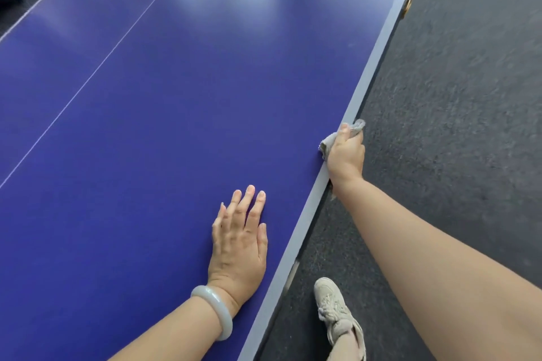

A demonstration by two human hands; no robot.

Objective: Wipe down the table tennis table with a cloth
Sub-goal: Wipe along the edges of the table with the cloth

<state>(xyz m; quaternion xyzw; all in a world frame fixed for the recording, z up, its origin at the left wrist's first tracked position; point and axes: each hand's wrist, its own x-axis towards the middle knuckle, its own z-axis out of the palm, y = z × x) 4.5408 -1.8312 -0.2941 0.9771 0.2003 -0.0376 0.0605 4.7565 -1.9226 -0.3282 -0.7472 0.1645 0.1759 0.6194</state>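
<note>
The blue table tennis table fills most of the view, with a pale border line along its right edge and a thin white centre line on the left. My right hand grips a small grey cloth against that right edge, thumb on top and fingers wrapped over the side. The cloth sticks out ahead of my thumb and beside my hand. My left hand rests flat on the tabletop nearer to me, fingers straight and spread, with a pale bangle on the wrist.
Dark speckled floor lies to the right of the table. My foot in a beige shoe stands close to the table's edge. A brass-coloured fitting sits under the far right corner. Dark furniture legs show at the top left.
</note>
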